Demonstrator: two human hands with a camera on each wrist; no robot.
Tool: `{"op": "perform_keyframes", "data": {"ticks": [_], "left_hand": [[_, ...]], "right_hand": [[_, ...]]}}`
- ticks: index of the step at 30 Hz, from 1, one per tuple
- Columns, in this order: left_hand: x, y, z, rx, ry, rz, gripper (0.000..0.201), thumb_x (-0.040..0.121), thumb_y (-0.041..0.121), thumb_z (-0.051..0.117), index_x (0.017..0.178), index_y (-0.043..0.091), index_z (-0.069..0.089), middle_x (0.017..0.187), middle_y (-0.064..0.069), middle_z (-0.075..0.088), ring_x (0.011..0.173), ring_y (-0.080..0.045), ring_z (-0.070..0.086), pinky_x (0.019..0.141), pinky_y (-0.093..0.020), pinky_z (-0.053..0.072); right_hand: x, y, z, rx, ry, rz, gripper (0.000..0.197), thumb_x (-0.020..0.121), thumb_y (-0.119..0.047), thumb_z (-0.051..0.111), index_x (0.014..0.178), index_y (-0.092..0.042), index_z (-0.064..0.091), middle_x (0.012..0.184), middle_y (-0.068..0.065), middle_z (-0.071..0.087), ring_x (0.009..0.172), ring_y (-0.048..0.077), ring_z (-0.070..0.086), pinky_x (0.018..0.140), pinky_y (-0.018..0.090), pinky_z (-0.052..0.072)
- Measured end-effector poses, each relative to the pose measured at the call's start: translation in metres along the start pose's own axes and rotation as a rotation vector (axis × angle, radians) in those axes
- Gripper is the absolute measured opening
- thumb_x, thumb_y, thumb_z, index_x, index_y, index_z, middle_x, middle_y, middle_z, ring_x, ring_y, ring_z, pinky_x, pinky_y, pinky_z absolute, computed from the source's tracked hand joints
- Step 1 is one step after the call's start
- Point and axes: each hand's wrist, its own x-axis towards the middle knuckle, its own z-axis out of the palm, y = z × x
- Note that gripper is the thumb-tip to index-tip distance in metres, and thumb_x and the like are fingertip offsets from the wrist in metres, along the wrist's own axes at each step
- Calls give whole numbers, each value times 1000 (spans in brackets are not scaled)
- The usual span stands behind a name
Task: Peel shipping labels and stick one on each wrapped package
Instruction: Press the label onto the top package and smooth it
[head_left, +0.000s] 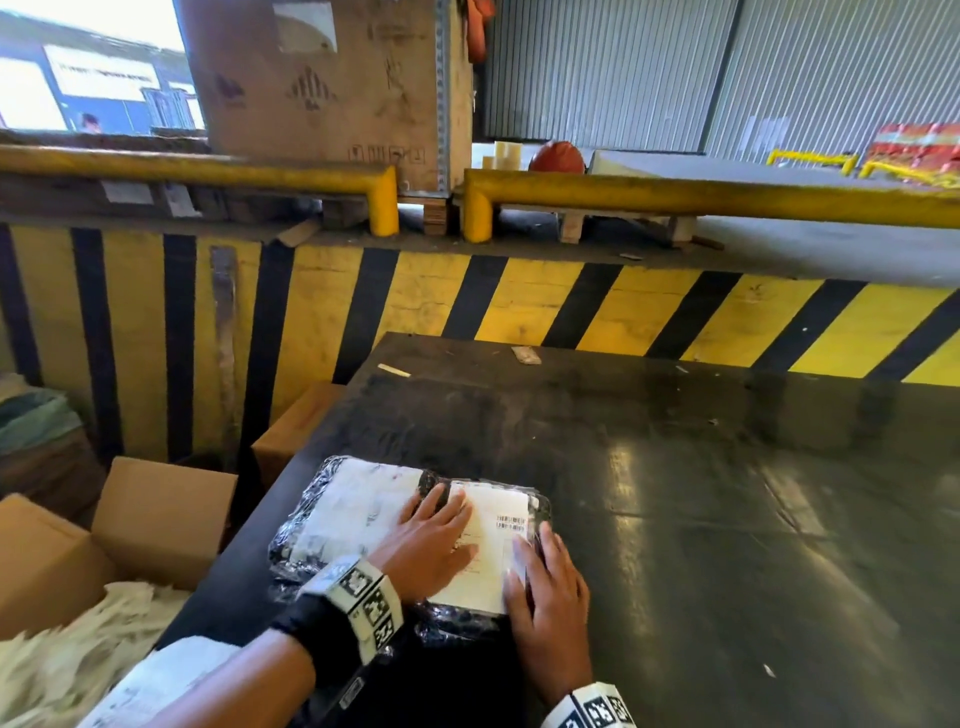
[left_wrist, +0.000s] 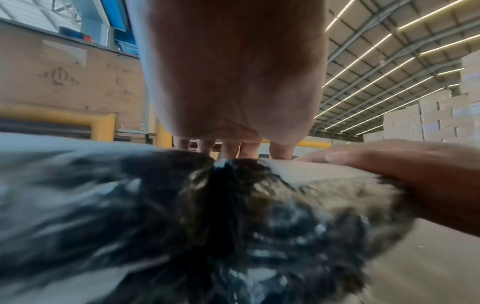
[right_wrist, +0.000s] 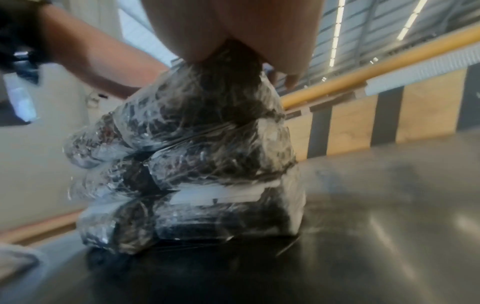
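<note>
A black package wrapped in clear film (head_left: 537, 506) lies near the front left corner of the dark table (head_left: 727, 519), with a white shipping label (head_left: 493, 540) on its top. My left hand (head_left: 431, 540) lies flat on the label's left half, fingers straight. My right hand (head_left: 545, 577) presses the label's right edge with straight fingers. A second wrapped package (head_left: 353, 514), its top white, lies against the first on the left. In the right wrist view the packages (right_wrist: 194, 164) form a stack of film-wrapped black bundles under my palm (right_wrist: 233, 30).
An open cardboard box (head_left: 104, 545) with pale shredded filling (head_left: 62, 660) stands left of the table. A yellow and black striped wall (head_left: 519, 301) with yellow rails (head_left: 727, 197) runs behind. A large cardboard carton (head_left: 322, 88) stands beyond it. Scraps of paper (head_left: 525, 355) lie at the table's far edge.
</note>
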Motion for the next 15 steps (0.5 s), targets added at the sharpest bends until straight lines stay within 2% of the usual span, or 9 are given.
{"op": "perform_keyframes", "data": {"ticks": [2, 3, 5, 7, 8, 9, 11, 15], "left_hand": [[-20, -5, 20, 26, 112, 3, 79, 88, 66, 1, 151, 20, 15, 157, 3, -3, 144, -22, -17, 119, -41, -11], [-31, -5, 29, 72, 209, -4, 79, 90, 65, 0, 149, 20, 23, 157, -2, 6, 145, -25, -12, 117, -44, -7], [-47, -1, 46, 78, 201, -62, 71, 94, 63, 15, 140, 17, 43, 151, -15, 34, 144, -31, 10, 112, -52, 7], [-51, 2, 58, 59, 205, -88, 69, 93, 64, 21, 139, 18, 45, 148, -24, 36, 143, -35, 16, 112, -56, 8], [-50, 3, 61, 52, 218, -92, 69, 93, 64, 20, 140, 19, 43, 148, -25, 35, 143, -36, 14, 112, -57, 7], [-51, 6, 62, 50, 241, -97, 69, 94, 64, 19, 140, 20, 43, 148, -26, 35, 143, -36, 13, 112, -58, 7], [-50, 10, 64, 37, 247, -110, 68, 93, 64, 19, 140, 21, 44, 146, -25, 37, 143, -34, 12, 112, -57, 5], [-58, 19, 65, -64, 214, -102, 68, 94, 63, 16, 142, 21, 40, 147, -21, 38, 143, -30, 11, 113, -54, 3]], "right_hand": [[-7, -6, -5, 32, -53, 163, 79, 77, -73, 12, 146, -37, 25, 159, -1, 9, 146, 16, 10, 115, 34, 6], [-9, -8, -8, 46, -92, 218, 78, 77, -74, 12, 147, -40, 17, 159, 0, 11, 146, 16, 12, 116, 36, 6], [-13, -12, -16, 49, -147, 247, 74, 78, -75, 10, 146, -46, 5, 152, 1, 35, 139, 18, 32, 114, 40, 18], [-15, -14, -19, 3, -175, 223, 72, 75, -78, 3, 140, -50, -9, 130, 0, 61, 116, 21, 58, 106, 40, 37], [-15, -15, -20, -20, -192, 224, 70, 75, -78, 3, 138, -53, -12, 121, 1, 66, 107, 23, 63, 100, 40, 43], [-18, -15, -22, -30, -211, 249, 68, 77, -78, 5, 139, -54, -11, 118, 3, 68, 104, 26, 64, 96, 40, 46], [-16, -15, -25, -2, -222, 287, 64, 86, -71, 18, 144, -51, -2, 123, 5, 64, 107, 28, 62, 92, 38, 47], [-20, -17, -33, 172, -222, 334, 62, 93, -57, 36, 147, -44, 8, 137, 4, 55, 120, 25, 56, 103, 38, 42]]}}
